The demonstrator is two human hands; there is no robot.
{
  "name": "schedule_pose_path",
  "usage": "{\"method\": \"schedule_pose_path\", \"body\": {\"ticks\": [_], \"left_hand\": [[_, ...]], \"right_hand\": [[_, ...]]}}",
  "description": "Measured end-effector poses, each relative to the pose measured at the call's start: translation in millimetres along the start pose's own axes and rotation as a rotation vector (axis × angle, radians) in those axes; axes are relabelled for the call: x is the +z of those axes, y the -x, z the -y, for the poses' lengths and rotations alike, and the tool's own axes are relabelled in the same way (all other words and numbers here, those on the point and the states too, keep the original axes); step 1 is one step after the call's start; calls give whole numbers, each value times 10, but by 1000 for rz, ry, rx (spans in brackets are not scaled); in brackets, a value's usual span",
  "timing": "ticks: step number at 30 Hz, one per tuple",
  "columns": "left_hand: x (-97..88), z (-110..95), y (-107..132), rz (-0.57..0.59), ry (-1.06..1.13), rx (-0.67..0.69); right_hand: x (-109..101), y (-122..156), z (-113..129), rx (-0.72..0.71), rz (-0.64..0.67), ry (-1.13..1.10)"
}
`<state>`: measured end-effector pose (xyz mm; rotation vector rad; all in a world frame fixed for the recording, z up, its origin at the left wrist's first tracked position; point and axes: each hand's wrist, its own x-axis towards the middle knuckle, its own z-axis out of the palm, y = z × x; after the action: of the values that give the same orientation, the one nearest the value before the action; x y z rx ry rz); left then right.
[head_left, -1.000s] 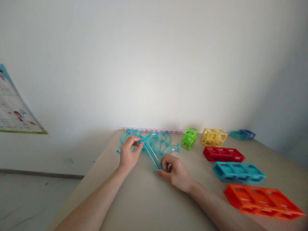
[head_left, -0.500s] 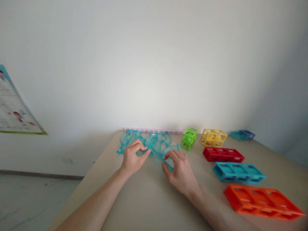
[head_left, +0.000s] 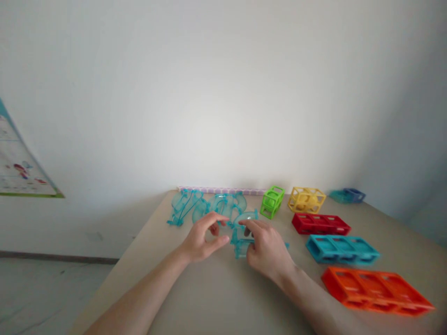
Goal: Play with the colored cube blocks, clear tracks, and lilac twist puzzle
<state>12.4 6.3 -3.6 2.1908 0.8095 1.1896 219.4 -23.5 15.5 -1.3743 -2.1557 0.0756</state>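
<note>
A straight see-through blue track piece [head_left: 241, 249] runs crosswise in front of me, its far right end showing beyond my right hand. Curled over its middle is my right hand [head_left: 267, 251], gripping it; the index finger stretches left above it, and the thumb is partly hidden. My left hand [head_left: 204, 237] is just left of the piece, apart from it, with thumb and fingers spread and nothing between them. Behind both hands lie several more clear blue track pieces, some curved [head_left: 247, 216] and some straight [head_left: 185, 209].
On the table [head_left: 195, 298] at right are an orange frame block [head_left: 377, 291], a teal one [head_left: 342, 250] and a red one [head_left: 321, 224]. Farther back sit a green cube [head_left: 272, 202], a yellow cube [head_left: 306, 200] and a dark blue piece [head_left: 354, 195]. A patterned strip [head_left: 223, 190] lines the wall.
My left hand has let go of the track piece and opened. The piece has swung from slanting between both hands to lying crosswise under my right hand.
</note>
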Motion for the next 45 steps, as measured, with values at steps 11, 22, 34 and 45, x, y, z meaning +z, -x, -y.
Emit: {"method": "schedule_pose_path", "body": {"ticks": [11,22,34,45], "left_hand": [[50,-11,20,314,58,-154],[74,47,21,287,60,-136],[57,32,10,282,5,-128],[51,53,23,282,9,-127]], "right_hand": [[-31,-127,-186,234,-287,113],[85,-254,-636,403,-233,-1],[333,-335,-1021,507,-304,-232],[313,-334,-955,507,-290,-116]]}}
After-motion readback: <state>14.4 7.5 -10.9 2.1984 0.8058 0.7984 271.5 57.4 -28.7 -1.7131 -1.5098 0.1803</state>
